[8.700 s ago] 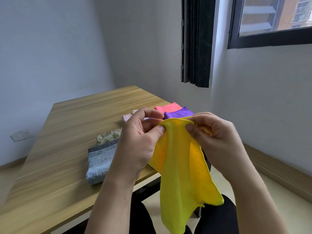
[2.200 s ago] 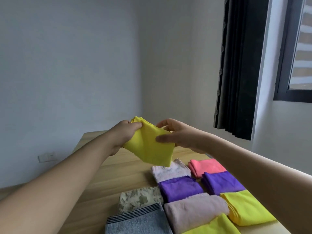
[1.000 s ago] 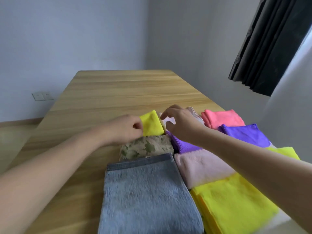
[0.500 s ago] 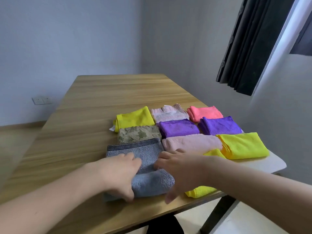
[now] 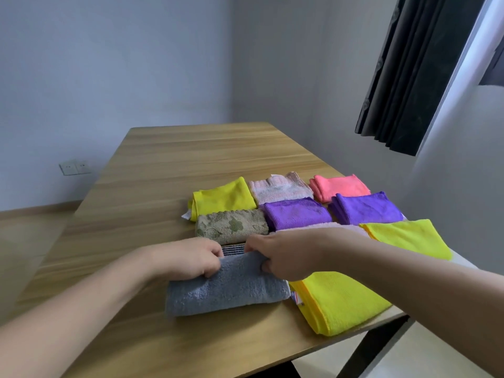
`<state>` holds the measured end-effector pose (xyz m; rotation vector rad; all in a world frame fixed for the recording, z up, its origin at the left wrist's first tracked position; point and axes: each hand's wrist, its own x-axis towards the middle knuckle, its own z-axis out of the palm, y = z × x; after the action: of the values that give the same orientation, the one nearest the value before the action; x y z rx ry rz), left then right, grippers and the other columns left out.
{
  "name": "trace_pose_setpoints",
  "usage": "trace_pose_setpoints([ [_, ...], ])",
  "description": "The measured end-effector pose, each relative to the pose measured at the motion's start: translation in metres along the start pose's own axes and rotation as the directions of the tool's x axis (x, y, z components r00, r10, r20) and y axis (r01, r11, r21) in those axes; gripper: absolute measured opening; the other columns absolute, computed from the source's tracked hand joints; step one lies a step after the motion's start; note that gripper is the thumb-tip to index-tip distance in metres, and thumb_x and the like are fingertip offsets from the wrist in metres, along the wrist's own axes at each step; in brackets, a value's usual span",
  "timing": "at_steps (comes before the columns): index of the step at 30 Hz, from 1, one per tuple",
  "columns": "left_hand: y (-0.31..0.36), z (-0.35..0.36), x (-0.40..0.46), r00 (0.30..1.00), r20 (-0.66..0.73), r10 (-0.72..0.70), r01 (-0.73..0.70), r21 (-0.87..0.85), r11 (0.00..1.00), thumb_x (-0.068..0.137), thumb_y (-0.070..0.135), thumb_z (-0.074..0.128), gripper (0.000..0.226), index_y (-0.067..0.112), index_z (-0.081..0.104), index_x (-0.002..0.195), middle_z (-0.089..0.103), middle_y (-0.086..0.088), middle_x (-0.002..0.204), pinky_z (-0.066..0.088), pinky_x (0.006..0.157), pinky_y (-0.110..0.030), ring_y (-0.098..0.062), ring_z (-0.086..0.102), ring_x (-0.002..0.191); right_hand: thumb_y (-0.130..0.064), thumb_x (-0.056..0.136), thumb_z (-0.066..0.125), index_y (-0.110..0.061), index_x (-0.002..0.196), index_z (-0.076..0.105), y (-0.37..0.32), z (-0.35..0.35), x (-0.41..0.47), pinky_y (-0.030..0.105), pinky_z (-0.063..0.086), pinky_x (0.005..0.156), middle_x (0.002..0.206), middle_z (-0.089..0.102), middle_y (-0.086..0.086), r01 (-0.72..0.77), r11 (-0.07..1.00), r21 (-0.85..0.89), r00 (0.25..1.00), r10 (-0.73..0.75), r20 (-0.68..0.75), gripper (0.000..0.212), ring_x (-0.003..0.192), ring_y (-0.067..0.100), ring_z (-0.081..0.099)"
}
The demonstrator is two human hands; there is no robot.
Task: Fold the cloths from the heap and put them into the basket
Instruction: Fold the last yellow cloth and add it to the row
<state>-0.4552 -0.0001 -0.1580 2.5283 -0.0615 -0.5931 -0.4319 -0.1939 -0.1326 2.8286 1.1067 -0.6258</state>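
A folded grey towel (image 5: pixel 226 289) with a striped end lies near the front edge of the wooden table (image 5: pixel 191 159). My left hand (image 5: pixel 191 257) and my right hand (image 5: pixel 283 255) both grip its far fold with curled fingers. Behind it lie several folded cloths in rows: a yellow cloth (image 5: pixel 223 197), a green patterned cloth (image 5: pixel 231 226), a pale pink cloth (image 5: pixel 281 188), two purple cloths (image 5: pixel 297 212) (image 5: pixel 365 208), a coral cloth (image 5: pixel 339 185), and two more yellow cloths (image 5: pixel 406 236) (image 5: pixel 341 298). No basket is in view.
A dark curtain (image 5: pixel 409 77) hangs at the right by the window. A wall socket (image 5: pixel 74 167) sits low on the left wall. The table's front right corner stands over a black leg (image 5: pixel 373 347).
The yellow cloth I held in the air now lies folded at the back left of the rows. Both hands have moved to the grey towel and doubled it over.
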Motion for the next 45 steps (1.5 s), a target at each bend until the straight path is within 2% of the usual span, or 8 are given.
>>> trace_pose_setpoints([
  [8,-0.026,0.004,0.01,0.988,-0.042,0.146,-0.123,0.34,0.932,0.098,0.018,0.042,0.023,0.014,0.065,0.102,0.043,-0.008,0.134,0.023,0.096,-0.023,-0.018,0.035,0.122,-0.013,0.094,0.038,-0.018,0.122,0.045,0.007,-0.004,0.015,0.04,0.038,0.097,0.131,0.047,0.003,-0.009,1.0,0.004,1.0,0.009,0.027,0.028,0.114,0.021,0.044],
  [11,-0.029,-0.006,0.015,0.99,-0.019,0.141,-0.133,0.222,0.966,0.101,0.004,0.036,0.025,-0.006,0.058,0.109,0.052,-0.019,0.122,0.026,0.094,-0.021,-0.013,0.037,0.108,-0.009,0.086,0.041,-0.012,0.111,0.051,0.008,-0.001,0.026,0.045,0.003,0.116,0.124,0.05,0.0,0.024,0.99,-0.136,0.993,-0.039,-0.108,0.028,0.127,0.017,0.032],
  [15,-0.029,-0.002,0.022,0.97,-0.103,0.221,-0.185,0.278,0.943,0.1,0.015,0.035,0.02,0.011,0.051,0.089,0.052,-0.002,0.096,0.036,0.084,-0.02,-0.012,0.047,0.096,-0.003,0.085,0.038,-0.012,0.116,0.044,0.008,-0.001,0.035,0.048,-0.012,0.117,0.118,0.058,0.003,-0.026,0.999,-0.045,0.991,0.02,-0.135,0.032,0.122,0.02,0.048],
  [19,-0.032,0.014,0.026,0.943,-0.239,0.229,-0.151,0.305,0.94,0.094,0.013,0.039,0.012,0.022,0.045,0.098,0.05,0.005,0.102,0.036,0.084,-0.026,-0.013,0.047,0.1,-0.001,0.08,0.043,-0.013,0.113,0.039,0.011,0.018,0.039,0.048,-0.009,0.114,0.102,0.062,0.005,-0.038,0.994,-0.105,0.957,0.007,-0.289,0.036,0.102,0.026,0.059],
  [22,-0.031,0.022,0.018,0.785,-0.505,0.359,-0.125,0.437,0.891,0.082,0.01,0.038,0.022,0.026,0.046,0.095,0.05,0.005,0.101,0.042,0.083,-0.035,-0.021,0.048,0.096,-0.004,0.077,0.031,-0.014,0.105,0.047,0.01,0.031,0.039,0.045,-0.002,0.114,0.1,0.057,0.002,-0.073,0.96,-0.269,0.861,-0.076,-0.503,0.034,0.109,0.027,0.052],
  [26,-0.018,0.03,-0.001,0.711,-0.485,0.51,-0.154,0.599,0.785,0.078,0.018,0.04,0.023,0.021,0.062,0.083,0.057,0.003,0.089,0.047,0.069,-0.032,-0.021,0.054,0.084,-0.01,0.071,0.028,-0.016,0.075,0.059,0.012,0.044,0.041,0.041,0.026,0.105,0.078,0.059,0.001,-0.087,0.946,-0.312,0.712,-0.16,-0.684,0.032,0.086,0.029,0.059],
  [36,-0.036,0.057,-0.007,0.864,-0.383,0.327,0.0,0.649,0.761,0.091,0.066,0.027,0.077,0.007,0.056,0.131,0.064,-0.003,0.124,0.047,0.097,-0.031,-0.021,0.063,0.109,-0.025,0.07,0.029,-0.004,0.102,0.072,0.013,0.063,0.042,0.045,0.041,0.105,0.091,0.072,0.008,-0.08,0.952,-0.296,0.86,-0.084,-0.504,0.057,0.091,0.026,0.069],
  [45,-0.047,0.056,0.004,0.868,-0.328,0.374,-0.073,0.659,0.748,0.055,0.051,0.046,0.092,0.009,0.047,0.137,0.057,-0.002,0.125,0.03,0.1,-0.029,-0.018,0.047,0.113,-0.038,0.058,0.025,0.007,0.123,0.06,0.02,0.072,0.038,0.052,0.042,0.103,0.123,0.062,0.026,-0.087,0.924,-0.374,0.933,-0.056,-0.356,0.086,0.114,0.036,0.061],
])
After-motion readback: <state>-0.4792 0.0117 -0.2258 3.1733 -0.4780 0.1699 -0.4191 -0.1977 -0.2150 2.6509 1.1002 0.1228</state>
